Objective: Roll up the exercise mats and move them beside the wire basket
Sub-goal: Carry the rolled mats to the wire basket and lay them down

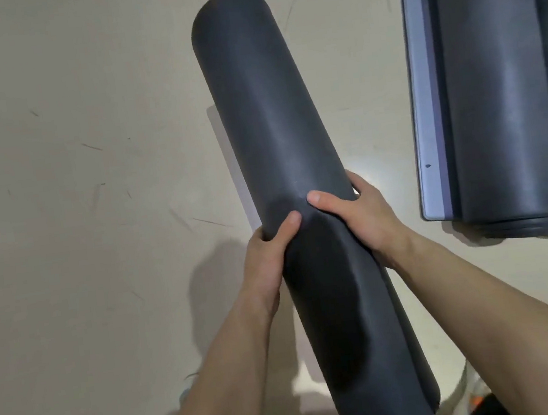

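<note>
Both hands are clamped on the same rolled mat point(280, 158), close together at about its middle. The left hand point(268, 253) wraps the left flank with its thumb laid over the top, and the right hand point(358, 217) grips the opposite flank with its thumb pressed into the foam. The thumbs nearly meet, and the foam is dented under them.

The dark roll looks lifted clear of the floor point(74, 197), far end pointing away, near end down by the person's legs. A pale strip point(223, 144) shows along its lower left side. It may be the mat's loose outer edge or only a reflection; I cannot tell which.

That is my worry. If it is the edge, nothing ties the roll shut, so a slackened squeeze could let the outer wrap spring open. With both grips bunched at the centre, either long end could also dip or swing and knock something on the way.

Near the floor's right edge lie two more dark rolled mats point(500, 93) side by side on a flat grey-blue mat point(425, 102). No wire basket is in sight, so the drop spot is a guess.
</note>
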{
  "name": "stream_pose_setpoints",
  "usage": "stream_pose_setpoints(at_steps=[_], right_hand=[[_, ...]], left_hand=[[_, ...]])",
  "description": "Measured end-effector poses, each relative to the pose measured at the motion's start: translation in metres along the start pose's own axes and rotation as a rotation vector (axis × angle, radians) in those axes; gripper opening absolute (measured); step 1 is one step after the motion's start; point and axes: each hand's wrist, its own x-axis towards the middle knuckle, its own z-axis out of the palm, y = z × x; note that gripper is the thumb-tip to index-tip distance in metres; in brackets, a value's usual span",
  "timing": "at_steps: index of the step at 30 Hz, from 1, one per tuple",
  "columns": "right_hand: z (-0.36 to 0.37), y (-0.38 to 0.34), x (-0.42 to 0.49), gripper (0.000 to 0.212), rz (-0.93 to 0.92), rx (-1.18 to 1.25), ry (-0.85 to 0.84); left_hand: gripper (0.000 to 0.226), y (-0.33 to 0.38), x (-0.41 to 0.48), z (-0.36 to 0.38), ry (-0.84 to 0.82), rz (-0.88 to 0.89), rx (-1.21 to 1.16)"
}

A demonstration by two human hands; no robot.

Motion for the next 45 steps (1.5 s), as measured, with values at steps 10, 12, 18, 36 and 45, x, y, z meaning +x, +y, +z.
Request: stream_pose_setpoints(at_steps=[10,12,18,36,45], right_hand=[[-0.107,-0.168,-0.229,0.046,-0.059,0.367,0.236],[-0.145,-0.194,-0.286,0.046,-0.095,0.464,0.315],[-0.285,-0.224,-0.447,0.056,-0.185,0.658,0.588],[-0.527,0.005,-0.94,0.061,-0.05,0.904,1.524],[-0.459,0.13,-1.181,0.042,0.07,1.054,1.769]], left_hand=[[0.084,0.172,-0.216,0.123,-0.285,-0.009,0.313],[0.084,0.198,-0.263,0.171,-0.375,-0.008,0.4],[0.085,0.224,-0.391,0.351,-0.686,-0.005,0.668],[0.065,-0.115,-0.787,0.694,-1.305,-0.168,1.184],[0.05,-0.289,-1.003,0.66,-1.504,-0.257,1.55]])
